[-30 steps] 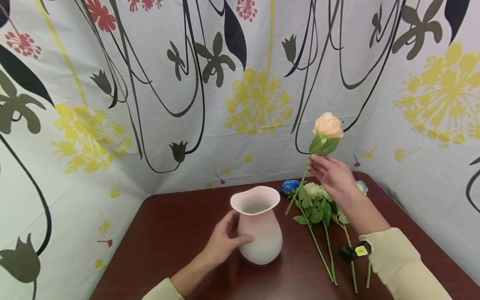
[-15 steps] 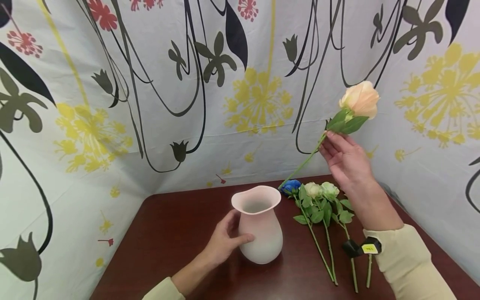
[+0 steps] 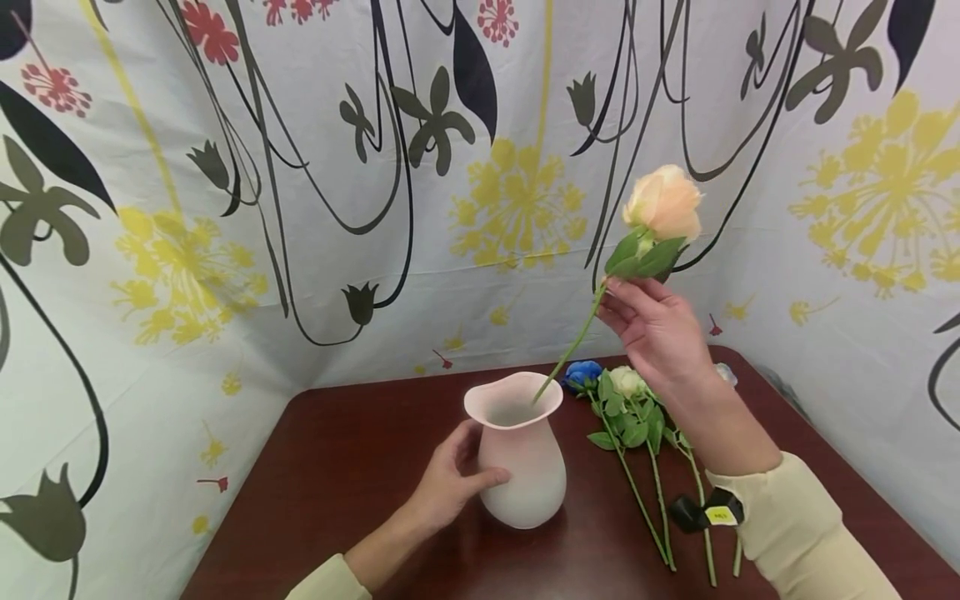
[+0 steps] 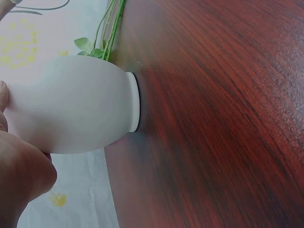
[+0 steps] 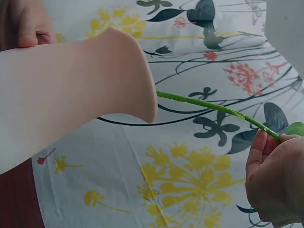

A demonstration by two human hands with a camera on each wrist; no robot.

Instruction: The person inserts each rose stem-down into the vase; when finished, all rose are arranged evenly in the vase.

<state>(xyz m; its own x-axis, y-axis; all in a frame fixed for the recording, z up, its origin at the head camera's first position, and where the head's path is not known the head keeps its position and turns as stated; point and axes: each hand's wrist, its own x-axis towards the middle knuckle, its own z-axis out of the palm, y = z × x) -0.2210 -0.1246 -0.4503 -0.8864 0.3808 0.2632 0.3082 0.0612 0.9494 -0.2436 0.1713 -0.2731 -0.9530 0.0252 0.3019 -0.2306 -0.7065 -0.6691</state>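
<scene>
A pink-and-white vase (image 3: 525, 475) with a wavy rim stands upright on the table. My left hand (image 3: 453, 475) holds its left side, thumb across the front and the other fingers behind. In my right hand (image 3: 660, 333) a peach rose (image 3: 663, 204) is pinched by its stem just below the leaves. The stem slants down to the left, and its lower end is inside the vase's mouth. In the right wrist view the green stem (image 5: 209, 105) runs from the vase rim to the right fingertips. How deep the stem reaches is hidden.
On the dark red table (image 3: 360, 467), right of the vase, lie a blue rose (image 3: 582, 375), a cream rose (image 3: 627, 382) and other flowers, stems toward the front. My right forearm covers some of them. A patterned cloth (image 3: 315, 208) hangs behind.
The right hand first rose to the right with the peach rose, then came down leftward, bringing the stem end into the vase's mouth. My left hand and the vase have stayed in place.
</scene>
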